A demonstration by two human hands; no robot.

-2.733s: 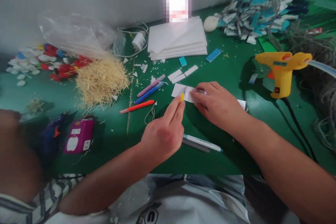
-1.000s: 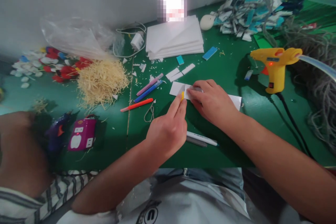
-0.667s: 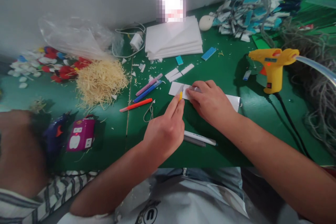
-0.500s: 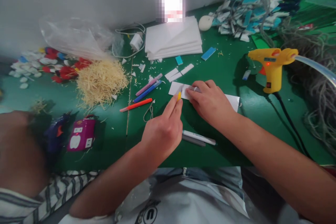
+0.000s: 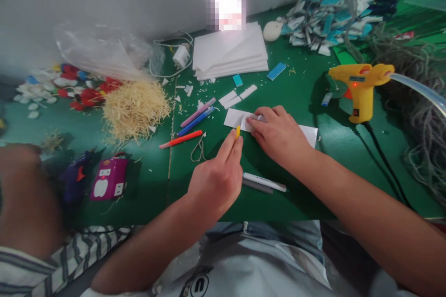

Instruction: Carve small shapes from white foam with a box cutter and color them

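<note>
My left hand (image 5: 216,177) is closed around a small craft knife (image 5: 238,132) with a yellow handle. Its thin blade rests on a white strip of foam board or card (image 5: 232,116) lying flat on the table. Across the middle of that strip, my right hand (image 5: 280,133) presses down with bent fingers held together, hiding part of it. The strip's right end shows beyond my wrist. Just past the strip lie narrow white cut pieces (image 5: 230,98). Nearer to me, a white marker (image 5: 265,182) and a grey one lie beside my left hand.
A yellow glue gun (image 5: 362,86) with a lit red light stands at right, its cord trailing. Pens (image 5: 195,121), wood shavings (image 5: 135,109) and a purple box (image 5: 108,178) are at left. White sheets (image 5: 230,53) lie behind. Another person's arm (image 5: 28,199) is at far left.
My left hand has drawn the knife slightly back toward me along the strip. The right hand and the strip have stayed in place.
</note>
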